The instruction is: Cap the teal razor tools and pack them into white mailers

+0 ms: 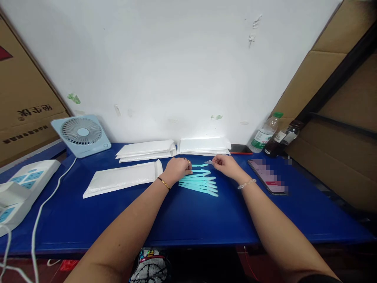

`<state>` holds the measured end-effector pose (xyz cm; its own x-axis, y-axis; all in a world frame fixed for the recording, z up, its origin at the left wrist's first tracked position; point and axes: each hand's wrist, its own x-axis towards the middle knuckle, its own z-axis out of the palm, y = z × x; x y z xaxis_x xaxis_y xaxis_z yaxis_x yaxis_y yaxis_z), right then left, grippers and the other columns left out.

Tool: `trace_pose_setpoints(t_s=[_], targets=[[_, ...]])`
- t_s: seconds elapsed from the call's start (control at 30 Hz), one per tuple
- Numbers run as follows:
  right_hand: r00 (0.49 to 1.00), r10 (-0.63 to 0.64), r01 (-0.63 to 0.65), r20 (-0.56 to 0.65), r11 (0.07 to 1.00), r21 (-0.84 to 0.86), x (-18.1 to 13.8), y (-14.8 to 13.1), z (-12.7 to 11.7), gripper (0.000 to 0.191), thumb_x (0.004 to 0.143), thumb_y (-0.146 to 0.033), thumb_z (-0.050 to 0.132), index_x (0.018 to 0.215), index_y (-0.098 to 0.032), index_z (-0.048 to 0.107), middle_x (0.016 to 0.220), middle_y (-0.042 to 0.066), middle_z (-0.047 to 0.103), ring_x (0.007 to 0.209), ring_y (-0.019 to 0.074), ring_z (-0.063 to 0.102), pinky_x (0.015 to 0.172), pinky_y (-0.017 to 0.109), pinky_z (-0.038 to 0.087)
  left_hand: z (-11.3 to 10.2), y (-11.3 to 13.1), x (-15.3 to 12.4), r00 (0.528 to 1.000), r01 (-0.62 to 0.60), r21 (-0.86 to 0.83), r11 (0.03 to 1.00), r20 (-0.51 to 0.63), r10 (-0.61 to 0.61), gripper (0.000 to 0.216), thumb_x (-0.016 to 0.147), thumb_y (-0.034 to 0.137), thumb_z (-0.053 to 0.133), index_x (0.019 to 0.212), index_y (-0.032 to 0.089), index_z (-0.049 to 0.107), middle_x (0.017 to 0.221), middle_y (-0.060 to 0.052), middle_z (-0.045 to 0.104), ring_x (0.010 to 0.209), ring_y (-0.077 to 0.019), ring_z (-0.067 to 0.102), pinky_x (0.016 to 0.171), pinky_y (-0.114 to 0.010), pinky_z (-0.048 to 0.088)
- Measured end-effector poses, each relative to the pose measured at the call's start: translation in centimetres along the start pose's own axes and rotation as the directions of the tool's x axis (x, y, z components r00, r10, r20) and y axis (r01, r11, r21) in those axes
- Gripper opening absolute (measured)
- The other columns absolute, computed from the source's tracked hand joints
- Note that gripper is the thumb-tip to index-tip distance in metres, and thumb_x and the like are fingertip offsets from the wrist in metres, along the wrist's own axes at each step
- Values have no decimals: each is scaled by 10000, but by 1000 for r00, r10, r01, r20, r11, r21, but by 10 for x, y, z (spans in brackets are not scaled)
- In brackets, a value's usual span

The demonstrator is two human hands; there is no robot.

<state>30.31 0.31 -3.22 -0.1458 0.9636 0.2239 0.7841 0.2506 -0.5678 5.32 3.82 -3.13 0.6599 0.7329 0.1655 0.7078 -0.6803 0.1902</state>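
Several slim teal eyebrow razors (196, 184) lie fanned out on the blue table, their heads toward the right. My left hand (176, 169) is closed at the upper left of the fan. A teal razor (200, 165) sticks out to the right from its fingers, which hide the handle end. Just right of that razor's tip, my right hand (226, 165) pinches a small translucent piece (209, 162), which looks like a blade cap. Its tip points left toward the razor, and I cannot tell whether the two touch.
White padded mailers (123, 179) lie left of my left hand, with stacked mailers (145, 148) and more mailers (203, 145) along the wall. A phone (266, 177), a dark device (240, 149), bottles (262, 135), a fan (82, 133) and a power strip (28, 182) stand around.
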Motion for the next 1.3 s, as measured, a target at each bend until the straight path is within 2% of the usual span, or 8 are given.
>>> trace_pose_setpoints(t_s=[0.2,0.5,0.6,0.77,0.97,1.17,1.3], targets=[[999,19,-20,26,998,61,-1,-1,-4,184,778,-312,545,800,-168,657,660,12,612,583,135,507,561,250,385,2,2,0,999,-43,131,990,-1,44,204,853,242,480,808,164,663,805,-79,675,709,-176,606,639,-261,388],[996,-73,69,53,995,66,2,8,3,163,795,-265,517,829,-186,656,832,44,644,713,166,545,666,281,432,6,-7,-1,1000,-19,-33,999,-9,19,220,865,242,448,790,182,645,819,-56,664,730,-175,599,628,-254,397],[997,-61,58,45,996,69,2,5,4,150,805,-278,518,818,-188,638,780,34,625,679,159,536,640,276,426,8,-8,-1,1000,-8,-70,997,-10,7,224,865,252,445,788,183,643,811,-55,658,723,-170,595,624,-253,395],[998,-6,-12,61,958,286,1,2,1,183,822,-351,527,890,-196,598,671,-16,560,568,123,522,570,251,425,7,-8,-3,1000,-3,-89,996,-13,2,232,864,244,427,773,188,633,796,-49,654,693,-166,579,596,-254,376],[987,121,-159,107,856,492,2,2,0,261,732,-380,662,862,-162,604,661,6,592,561,118,554,560,255,473,3,-10,-6,1000,21,-120,993,-4,-22,227,850,229,424,776,183,634,810,-54,660,694,-166,575,610,-255,379],[978,146,-207,149,763,612,1,-4,0,193,729,-320,651,801,-161,567,685,17,630,527,100,568,498,223,454,3,-12,-8,1000,19,-149,989,-12,-21,226,837,214,422,786,175,638,834,-59,664,713,-164,584,634,-253,404],[977,133,-206,164,766,609,1,-6,3,140,731,-266,630,798,-167,557,680,8,628,523,96,567,503,219,453,2,-11,-8,1000,20,-153,988,-20,-23,215,827,201,427,769,178,633,840,-56,666,712,-163,586,641,-252,405]])
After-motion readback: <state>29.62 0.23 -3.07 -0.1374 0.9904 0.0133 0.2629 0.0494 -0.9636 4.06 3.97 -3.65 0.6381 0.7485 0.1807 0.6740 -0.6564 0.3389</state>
